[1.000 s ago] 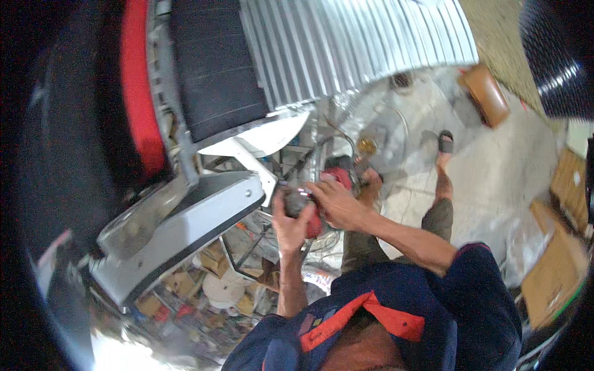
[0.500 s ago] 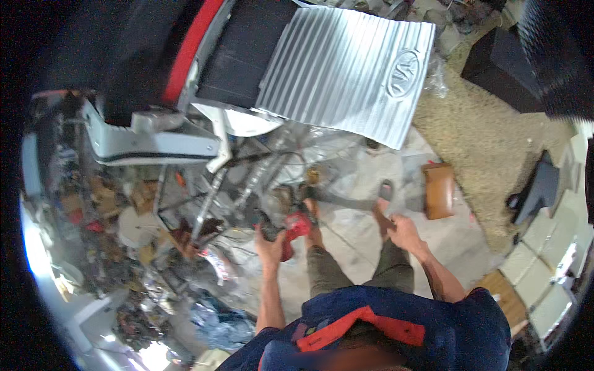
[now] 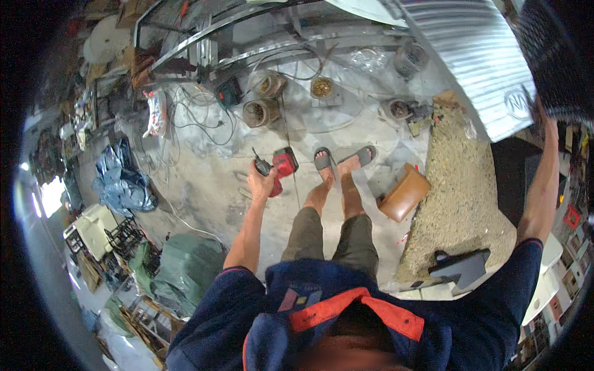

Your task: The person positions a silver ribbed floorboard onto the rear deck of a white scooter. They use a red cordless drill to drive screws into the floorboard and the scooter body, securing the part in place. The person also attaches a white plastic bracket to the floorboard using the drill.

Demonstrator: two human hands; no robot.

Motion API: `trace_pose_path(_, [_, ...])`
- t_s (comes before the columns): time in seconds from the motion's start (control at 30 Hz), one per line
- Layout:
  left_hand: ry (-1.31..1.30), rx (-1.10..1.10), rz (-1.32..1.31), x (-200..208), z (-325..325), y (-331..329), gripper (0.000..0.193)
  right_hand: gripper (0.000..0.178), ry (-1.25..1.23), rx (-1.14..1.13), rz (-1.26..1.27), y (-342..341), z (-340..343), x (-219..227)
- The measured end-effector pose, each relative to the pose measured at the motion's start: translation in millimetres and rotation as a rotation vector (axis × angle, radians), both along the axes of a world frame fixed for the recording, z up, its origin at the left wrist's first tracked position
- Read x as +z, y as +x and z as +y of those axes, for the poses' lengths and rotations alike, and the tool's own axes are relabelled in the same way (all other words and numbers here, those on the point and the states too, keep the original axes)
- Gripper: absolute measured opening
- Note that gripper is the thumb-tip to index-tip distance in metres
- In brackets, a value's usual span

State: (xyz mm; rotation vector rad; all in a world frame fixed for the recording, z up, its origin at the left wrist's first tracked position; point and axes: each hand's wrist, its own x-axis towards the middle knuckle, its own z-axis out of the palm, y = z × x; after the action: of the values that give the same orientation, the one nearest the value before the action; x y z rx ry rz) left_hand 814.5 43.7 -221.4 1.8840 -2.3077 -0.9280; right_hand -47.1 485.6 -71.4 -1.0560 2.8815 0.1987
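One red-and-black power tool [image 3: 284,162], probably hefty, rigid and best gripped by its handle, is held above the floor [image 3: 204,161] by the wrapped fingers of the left hand [image 3: 262,180]. One ridged silver sheet [image 3: 470,55] is neared by the right hand [image 3: 547,123], whose grip cannot be told. Two sandals [image 3: 366,153] are worn.

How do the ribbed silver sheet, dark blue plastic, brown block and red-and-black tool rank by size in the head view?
1. Ribbed silver sheet
2. Dark blue plastic
3. Brown block and red-and-black tool: unsure; the left hand partly hides the tool and holds it nearer the camera.
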Motion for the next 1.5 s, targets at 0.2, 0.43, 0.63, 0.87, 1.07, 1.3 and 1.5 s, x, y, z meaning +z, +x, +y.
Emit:
trace_pose_path(0.2, [0.131,0.088,-0.088,-111.2,2.6,102.1,0.076,0.041,0.366,0.046,0.482,18.0,23.8,-15.2])
trace_pose_path(0.43, [-0.002,0.267,-0.220,-226.4,-19.2,167.7,0.077,0.051,-0.432,-0.475,-0.196,111.9,-4.1,10.5])
trace_pose_path(0.63, [0.026,0.439,-0.206,-306.3,-84.5,174.5,0.067,0.064,-0.144,-0.293,-0.123,183.7,-23.2,47.0])
trace_pose_path(0.87, [0.012,0.333,-0.146,-399.2,-163.2,170.1,0.063,0.064,-0.207,-0.365,-0.204,223.6,-65.3,46.2])
trace_pose_path(1.07, [0.015,0.318,-0.068,-421.6,-173.9,166.9,0.064,0.063,-0.271,-0.366,-0.150,285.5,-124.1,46.7])
trace_pose_path(1.3, [0.152,0.220,-0.244,-430.7,-206.5,204.6,0.071,0.064,-0.500,-0.423,-0.219,348.6,-176.5,44.4])
trace_pose_path(1.5, [-0.448,0.325,-0.162,-291.3,-274.5,59.2,0.059,0.065,-0.481,-0.423,-0.156,360.0,-190.3,42.3])
